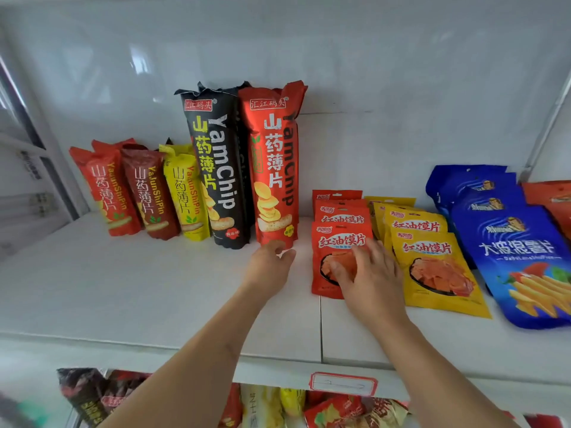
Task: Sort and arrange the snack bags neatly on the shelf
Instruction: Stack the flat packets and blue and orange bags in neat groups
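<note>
We judge the sorting well advanced: tall yam chip bags (244, 162) and shorter ones (145, 189) stand along the shelf's (123, 291) back edge, red pouches (338, 223) and yellow pouches (432, 257) lie in overlapping rows, blue fry bags (506, 239) lie toward the right edge. Our right hand (367, 273) rests with spread fingers on the front red pouch, apparently squaring it; our left hand (268, 267), relaxed and holding nothing, touches the red tall bag's base. The front-left shelf offers bare room up to its front edge.
</note>
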The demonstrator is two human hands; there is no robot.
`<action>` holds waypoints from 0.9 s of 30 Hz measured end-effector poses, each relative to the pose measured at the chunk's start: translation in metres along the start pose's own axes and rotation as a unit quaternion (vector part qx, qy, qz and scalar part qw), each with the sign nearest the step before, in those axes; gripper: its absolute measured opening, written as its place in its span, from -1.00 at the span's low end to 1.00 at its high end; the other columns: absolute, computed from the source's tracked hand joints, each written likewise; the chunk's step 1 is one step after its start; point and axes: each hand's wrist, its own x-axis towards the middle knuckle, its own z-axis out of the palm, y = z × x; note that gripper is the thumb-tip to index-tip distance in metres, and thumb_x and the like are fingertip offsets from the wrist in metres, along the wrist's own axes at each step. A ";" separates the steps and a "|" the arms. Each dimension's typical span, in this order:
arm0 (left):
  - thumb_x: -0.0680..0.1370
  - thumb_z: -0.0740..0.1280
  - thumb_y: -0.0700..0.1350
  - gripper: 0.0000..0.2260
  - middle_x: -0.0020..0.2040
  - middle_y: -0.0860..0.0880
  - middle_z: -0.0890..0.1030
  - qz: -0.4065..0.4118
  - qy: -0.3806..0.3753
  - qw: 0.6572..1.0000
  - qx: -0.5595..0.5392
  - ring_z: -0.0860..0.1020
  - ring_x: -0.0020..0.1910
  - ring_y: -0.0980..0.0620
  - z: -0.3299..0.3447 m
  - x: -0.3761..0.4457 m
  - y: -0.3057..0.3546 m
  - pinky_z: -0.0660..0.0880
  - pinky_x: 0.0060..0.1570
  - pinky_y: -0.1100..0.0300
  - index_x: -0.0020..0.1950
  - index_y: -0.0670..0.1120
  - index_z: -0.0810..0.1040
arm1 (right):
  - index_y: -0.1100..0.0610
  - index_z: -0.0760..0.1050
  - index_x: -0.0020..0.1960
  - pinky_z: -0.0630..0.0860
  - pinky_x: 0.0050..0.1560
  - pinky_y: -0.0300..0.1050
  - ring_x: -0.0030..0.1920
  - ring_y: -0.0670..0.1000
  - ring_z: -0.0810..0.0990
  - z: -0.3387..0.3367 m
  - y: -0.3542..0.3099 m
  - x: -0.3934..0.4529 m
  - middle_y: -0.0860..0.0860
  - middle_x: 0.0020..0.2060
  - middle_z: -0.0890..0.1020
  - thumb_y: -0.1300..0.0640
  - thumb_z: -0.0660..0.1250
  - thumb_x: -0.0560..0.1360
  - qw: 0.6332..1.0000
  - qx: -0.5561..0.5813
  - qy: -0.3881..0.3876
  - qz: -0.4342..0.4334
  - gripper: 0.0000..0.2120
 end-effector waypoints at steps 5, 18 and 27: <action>0.63 0.27 -0.03 -0.74 0.17 -0.06 0.62 0.008 0.076 0.997 -0.015 0.55 0.10 -0.07 -0.031 0.008 -0.023 0.42 0.00 0.16 0.26 -0.10 0.58 | 0.08 0.36 0.44 0.14 0.49 0.12 0.51 0.11 0.21 -0.005 -0.020 0.005 0.07 0.48 0.33 -0.29 0.13 0.56 0.997 0.062 0.033 -0.030 -0.39; 0.59 0.35 0.05 -0.39 0.54 -0.08 0.23 0.113 0.252 0.955 -0.109 0.17 0.53 -0.05 -0.101 0.065 -0.049 0.20 0.50 -0.03 0.55 -0.14 0.23 | 0.02 0.10 0.57 0.29 0.42 0.07 0.51 0.06 0.24 0.024 -0.120 0.065 0.02 0.53 0.24 -0.28 0.34 0.47 0.962 0.270 -0.006 0.050 -0.18; 0.52 0.44 0.12 -0.24 0.49 0.12 0.31 0.164 0.194 0.938 -0.235 0.28 0.42 0.27 -0.118 0.098 -0.026 0.23 0.31 0.43 0.59 -0.01 0.13 | -0.16 0.14 0.51 0.49 0.31 0.14 0.38 -0.03 0.46 0.080 -0.126 0.094 -0.10 0.38 0.45 -0.44 0.51 0.17 0.920 0.382 0.022 0.088 0.05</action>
